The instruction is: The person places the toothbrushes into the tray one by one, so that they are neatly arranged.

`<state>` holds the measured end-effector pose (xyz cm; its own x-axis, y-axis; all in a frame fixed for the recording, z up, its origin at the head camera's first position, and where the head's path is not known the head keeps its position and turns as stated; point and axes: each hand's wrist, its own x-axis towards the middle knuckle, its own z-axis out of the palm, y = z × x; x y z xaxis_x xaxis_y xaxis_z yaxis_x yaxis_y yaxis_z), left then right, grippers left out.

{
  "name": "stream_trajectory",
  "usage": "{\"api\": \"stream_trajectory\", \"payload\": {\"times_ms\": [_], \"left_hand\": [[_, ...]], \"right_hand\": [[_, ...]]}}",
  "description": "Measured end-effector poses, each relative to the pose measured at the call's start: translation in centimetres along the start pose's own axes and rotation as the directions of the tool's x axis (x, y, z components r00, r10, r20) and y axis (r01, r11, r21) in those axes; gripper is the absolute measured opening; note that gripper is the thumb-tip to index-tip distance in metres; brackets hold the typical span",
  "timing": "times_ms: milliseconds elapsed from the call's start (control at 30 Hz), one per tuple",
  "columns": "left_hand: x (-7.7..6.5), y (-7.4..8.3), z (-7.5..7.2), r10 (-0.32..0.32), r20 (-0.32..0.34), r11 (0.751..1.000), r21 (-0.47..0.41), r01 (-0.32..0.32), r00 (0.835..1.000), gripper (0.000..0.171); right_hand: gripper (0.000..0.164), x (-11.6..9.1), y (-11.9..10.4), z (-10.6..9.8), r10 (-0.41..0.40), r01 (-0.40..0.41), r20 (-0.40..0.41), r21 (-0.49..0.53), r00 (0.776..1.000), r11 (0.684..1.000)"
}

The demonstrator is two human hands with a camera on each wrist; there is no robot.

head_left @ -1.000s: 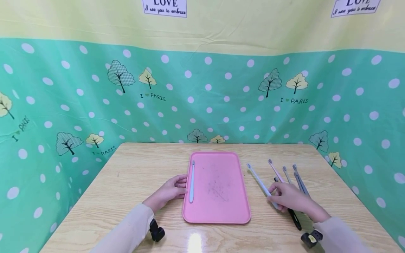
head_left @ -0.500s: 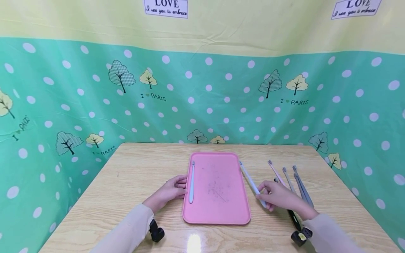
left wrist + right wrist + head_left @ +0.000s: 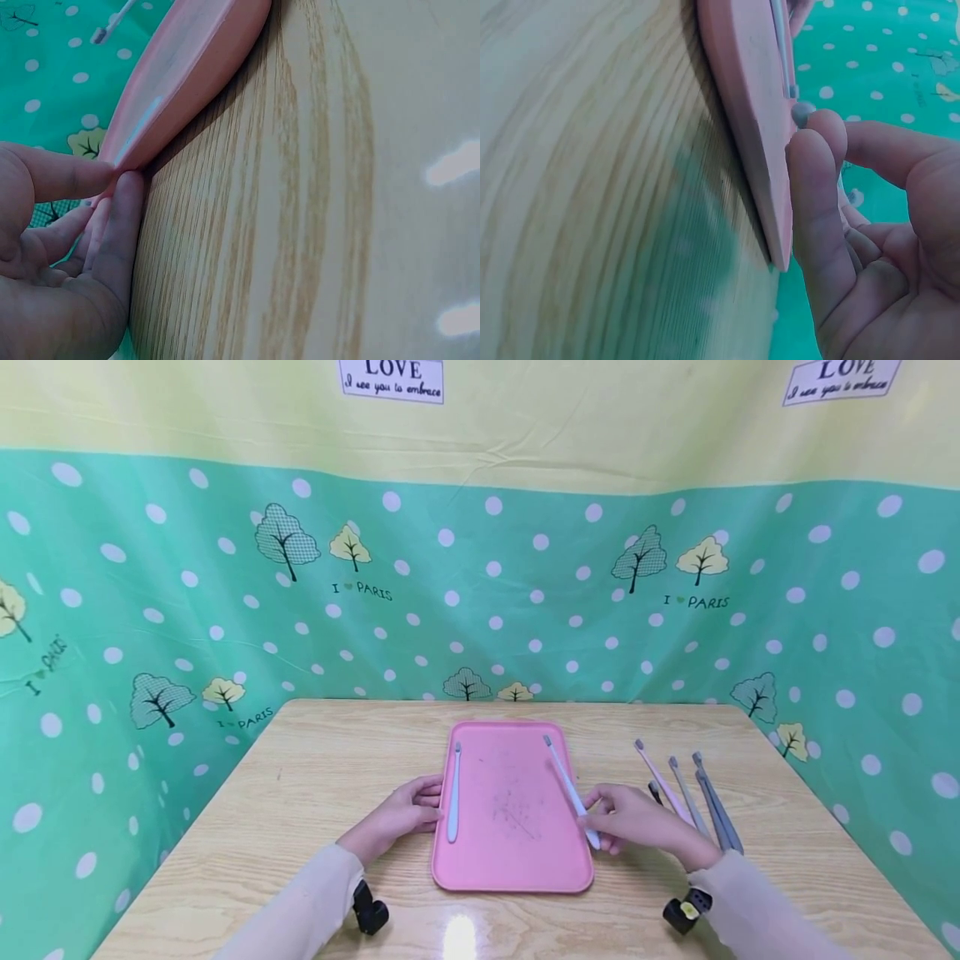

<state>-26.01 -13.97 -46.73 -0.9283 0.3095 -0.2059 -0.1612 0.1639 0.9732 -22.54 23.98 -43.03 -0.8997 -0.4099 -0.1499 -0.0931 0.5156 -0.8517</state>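
Note:
My right hand (image 3: 626, 818) pinches a pale blue toothbrush (image 3: 564, 779) near its handle end, over the right rim of a pink tray (image 3: 517, 868). The brush slants with its head toward the far side of the tray. In the right wrist view the rounded handle end (image 3: 803, 114) shows at the thumb and finger. My left hand (image 3: 401, 814) grips the tray's left edge, thumb and finger pinching the rim in the left wrist view. Another light blue toothbrush (image 3: 454, 802) lies along the tray's left side, head toward the back.
Right of the tray on the wooden table (image 3: 360, 735) lie several toothbrushes: a pink one (image 3: 663, 781), a grey one (image 3: 688, 795), dark grey-blue ones (image 3: 718, 810) side by side, and a black one (image 3: 655, 792) mostly hidden by my right arm. A patterned curtain (image 3: 480, 577) hangs behind.
My right hand has carried the pale blue toothbrush leftward, from beside the other toothbrushes to over the tray's right side. The left hand has stayed at the tray's edge.

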Motion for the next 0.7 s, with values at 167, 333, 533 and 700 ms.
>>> {"api": "stream_trajectory", "payload": {"times_ms": [167, 333, 533, 700], "left_hand": [[0.0, -0.2, 0.0, 0.001, -0.003, 1.0, -0.001, -0.001, 1.0, 0.067], [0.0, -0.1, -0.1, 0.005, -0.001, 1.0, -0.004, -0.005, 1.0, 0.067], [0.0, -0.1, -0.1, 0.017, 0.011, 1.0, -0.011, -0.017, 1.0, 0.067], [-0.1, -0.1, -0.1, 0.025, 0.023, 0.999, -0.021, -0.025, 0.999, 0.068]], "right_hand": [[0.031, 0.6, -0.7, 0.7, -0.008, 0.006, 0.043, 0.044, 0.999, 0.999], [0.027, 1.6, -1.3, 1.7, -0.029, 0.022, 0.083, 0.077, 0.996, 0.997], [0.027, 2.7, -2.0, 2.9, -0.04, 0.03, 0.096, 0.097, 0.995, 0.995], [0.027, 3.5, -2.3, 3.7, -0.03, 0.017, 0.107, 0.119, 0.994, 0.993]]}}
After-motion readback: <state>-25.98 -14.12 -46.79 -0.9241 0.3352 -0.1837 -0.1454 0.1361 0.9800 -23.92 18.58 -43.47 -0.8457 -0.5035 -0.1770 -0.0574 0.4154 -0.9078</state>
